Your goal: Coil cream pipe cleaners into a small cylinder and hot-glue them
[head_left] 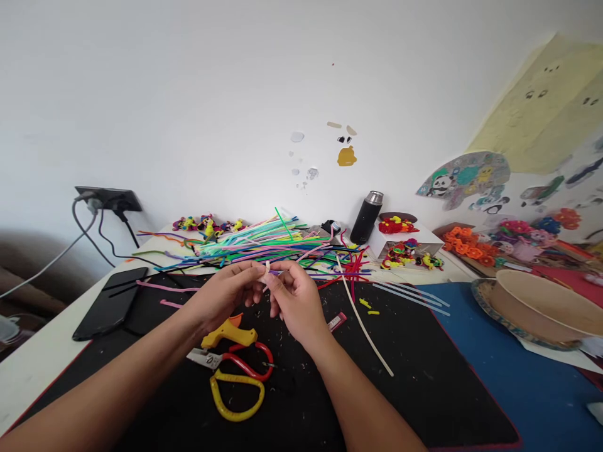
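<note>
My left hand and my right hand meet over the black mat. Their fingertips pinch a small piece of fuzzy pipe cleaner, cream-white at the top, with a purple bit beside it. My fingers hide most of its shape. Under my left wrist lie a yellow plastic tool with an orange part and scissors with red handles. A yellow handle loop is just below them; I cannot tell whether it belongs to the scissors. A long cream pipe cleaner lies right of my right hand.
Many coloured pipe cleaners are heaped behind my hands. A black phone lies left. At the back right stand a black thermos and a white box. Translucent sticks and a large bowl are to the right.
</note>
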A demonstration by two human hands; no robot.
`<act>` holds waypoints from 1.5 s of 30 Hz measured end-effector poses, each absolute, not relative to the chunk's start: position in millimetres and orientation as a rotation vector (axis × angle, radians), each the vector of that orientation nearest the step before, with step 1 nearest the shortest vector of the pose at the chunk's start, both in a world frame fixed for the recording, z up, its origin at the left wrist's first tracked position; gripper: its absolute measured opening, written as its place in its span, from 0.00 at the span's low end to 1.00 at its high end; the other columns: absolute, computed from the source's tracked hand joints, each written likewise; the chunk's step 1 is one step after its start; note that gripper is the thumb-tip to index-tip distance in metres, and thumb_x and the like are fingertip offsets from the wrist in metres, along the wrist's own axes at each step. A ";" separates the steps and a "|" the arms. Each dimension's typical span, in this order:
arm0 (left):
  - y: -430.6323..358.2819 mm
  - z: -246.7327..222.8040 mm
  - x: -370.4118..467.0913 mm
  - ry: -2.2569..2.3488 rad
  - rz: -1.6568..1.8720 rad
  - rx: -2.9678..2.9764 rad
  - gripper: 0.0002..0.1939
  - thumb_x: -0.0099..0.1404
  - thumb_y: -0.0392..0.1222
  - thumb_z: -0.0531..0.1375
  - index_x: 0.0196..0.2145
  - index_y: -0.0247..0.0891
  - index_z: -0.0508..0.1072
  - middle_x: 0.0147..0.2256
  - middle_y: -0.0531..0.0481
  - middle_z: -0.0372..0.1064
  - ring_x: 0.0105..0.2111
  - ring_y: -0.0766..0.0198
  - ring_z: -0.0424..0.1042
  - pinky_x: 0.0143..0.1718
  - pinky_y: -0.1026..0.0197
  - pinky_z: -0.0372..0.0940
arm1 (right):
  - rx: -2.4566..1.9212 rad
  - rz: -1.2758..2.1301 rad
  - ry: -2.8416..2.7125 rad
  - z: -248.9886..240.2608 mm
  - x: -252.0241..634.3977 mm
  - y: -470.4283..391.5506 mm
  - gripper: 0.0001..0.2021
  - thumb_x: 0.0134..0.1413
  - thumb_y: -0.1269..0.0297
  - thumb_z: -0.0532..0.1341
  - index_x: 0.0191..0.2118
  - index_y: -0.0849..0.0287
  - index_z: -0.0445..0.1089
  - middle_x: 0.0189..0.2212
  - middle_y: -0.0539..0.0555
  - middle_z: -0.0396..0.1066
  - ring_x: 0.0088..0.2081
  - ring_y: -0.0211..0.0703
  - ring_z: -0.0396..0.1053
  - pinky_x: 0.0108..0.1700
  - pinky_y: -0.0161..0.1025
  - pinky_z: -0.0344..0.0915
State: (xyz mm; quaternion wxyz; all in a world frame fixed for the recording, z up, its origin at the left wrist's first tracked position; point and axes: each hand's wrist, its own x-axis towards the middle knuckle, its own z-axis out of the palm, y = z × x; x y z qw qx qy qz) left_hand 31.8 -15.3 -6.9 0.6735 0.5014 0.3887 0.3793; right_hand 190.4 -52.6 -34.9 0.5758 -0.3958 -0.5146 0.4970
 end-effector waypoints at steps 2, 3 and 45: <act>-13.1 -6.4 28.3 0.885 0.838 1.202 0.21 0.60 0.57 0.71 0.29 0.37 0.73 0.22 0.54 0.69 0.21 0.69 0.66 0.24 0.67 0.62 | -0.921 1.168 -1.222 -36.1 190.4 -52.7 0.13 0.63 0.53 0.65 0.46 0.56 0.71 0.21 0.42 0.66 0.16 0.33 0.63 0.17 0.30 0.56; -12.3 -5.8 26.5 0.897 0.830 1.247 0.21 0.60 0.58 0.71 0.29 0.37 0.73 0.21 0.54 0.70 0.20 0.68 0.66 0.24 0.66 0.62 | -0.916 1.175 -1.227 -36.8 190.4 -52.8 0.13 0.64 0.53 0.65 0.47 0.56 0.71 0.21 0.42 0.66 0.15 0.33 0.63 0.17 0.30 0.56; -13.1 -16.3 32.6 0.916 0.813 1.553 0.23 0.60 0.60 0.71 0.38 0.39 0.71 0.27 0.52 0.76 0.28 0.58 0.77 0.31 0.59 0.71 | -0.981 1.143 -1.134 -40.4 192.6 -44.1 0.14 0.57 0.51 0.67 0.33 0.56 0.67 0.14 0.38 0.59 0.11 0.31 0.54 0.14 0.29 0.46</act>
